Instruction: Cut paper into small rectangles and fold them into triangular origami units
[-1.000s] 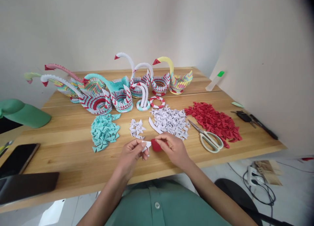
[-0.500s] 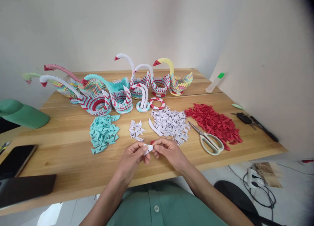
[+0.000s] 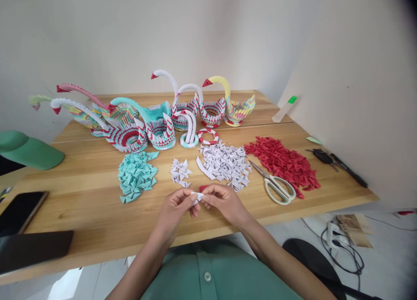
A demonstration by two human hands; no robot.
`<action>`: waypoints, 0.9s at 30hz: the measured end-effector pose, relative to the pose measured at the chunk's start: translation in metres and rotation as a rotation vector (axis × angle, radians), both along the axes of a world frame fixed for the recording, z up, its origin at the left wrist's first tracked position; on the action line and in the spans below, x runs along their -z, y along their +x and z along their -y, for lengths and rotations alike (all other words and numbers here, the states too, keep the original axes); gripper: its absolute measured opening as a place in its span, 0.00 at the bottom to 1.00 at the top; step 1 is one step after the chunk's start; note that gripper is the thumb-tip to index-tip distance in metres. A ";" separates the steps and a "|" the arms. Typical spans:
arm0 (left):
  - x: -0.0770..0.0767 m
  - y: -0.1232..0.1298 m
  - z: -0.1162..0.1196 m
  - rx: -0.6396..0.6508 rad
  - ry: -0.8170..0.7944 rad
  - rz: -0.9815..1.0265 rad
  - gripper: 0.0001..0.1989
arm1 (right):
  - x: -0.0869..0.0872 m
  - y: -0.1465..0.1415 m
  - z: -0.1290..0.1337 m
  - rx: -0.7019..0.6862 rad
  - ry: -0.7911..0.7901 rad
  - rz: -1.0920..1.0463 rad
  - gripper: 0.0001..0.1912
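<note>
Near the table's front edge, my left hand (image 3: 179, 206) pinches small white folded paper pieces (image 3: 197, 197) between thumb and fingers. My right hand (image 3: 223, 201) grips the same white paper from the other side, its fingertips closed on it. How many pieces are joined there I cannot tell. Just beyond my right hand a bit of red (image 3: 203, 188) shows, mostly hidden. Beyond my hands lie a small group of white paper triangles (image 3: 180, 173), a short curved white strip of joined pieces (image 3: 204, 169) and a larger white pile (image 3: 226, 163).
A teal paper pile (image 3: 137, 176) lies left; a red pile (image 3: 285, 165) and scissors (image 3: 279, 189) lie right. Several paper swans (image 3: 161, 133) stand behind, beside a red-and-white ring (image 3: 208, 136). A phone (image 3: 21, 212) and green bottle (image 3: 31, 150) are at the left, keys (image 3: 322, 156) at the right.
The view has shifted slightly. My right fingertips have moved a little further onto the white paper; both hands otherwise stay in place.
</note>
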State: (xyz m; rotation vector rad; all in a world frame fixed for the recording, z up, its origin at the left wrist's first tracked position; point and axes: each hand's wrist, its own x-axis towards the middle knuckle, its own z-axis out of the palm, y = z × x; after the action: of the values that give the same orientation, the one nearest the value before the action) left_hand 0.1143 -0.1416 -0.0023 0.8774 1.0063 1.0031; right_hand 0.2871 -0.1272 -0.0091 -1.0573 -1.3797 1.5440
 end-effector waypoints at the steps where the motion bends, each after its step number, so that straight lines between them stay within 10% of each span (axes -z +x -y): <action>1: 0.000 0.000 0.000 -0.005 0.010 -0.020 0.15 | 0.000 0.000 0.000 0.000 0.016 0.020 0.10; 7: -0.001 0.001 -0.001 -0.035 0.040 -0.103 0.14 | -0.006 -0.001 0.004 0.030 0.238 0.271 0.09; 17: -0.004 -0.004 -0.002 0.014 -0.140 0.156 0.17 | -0.008 0.010 -0.006 -0.017 1.055 0.453 0.09; 27: -0.003 -0.006 0.000 0.112 -0.039 -0.024 0.16 | -0.001 0.016 -0.015 -0.065 1.231 0.520 0.09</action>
State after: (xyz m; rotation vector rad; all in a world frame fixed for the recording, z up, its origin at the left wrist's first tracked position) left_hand 0.1081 -0.1412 0.0008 0.9049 0.9832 0.8777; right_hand 0.3032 -0.1124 -0.0077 -0.5855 -2.2340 0.1995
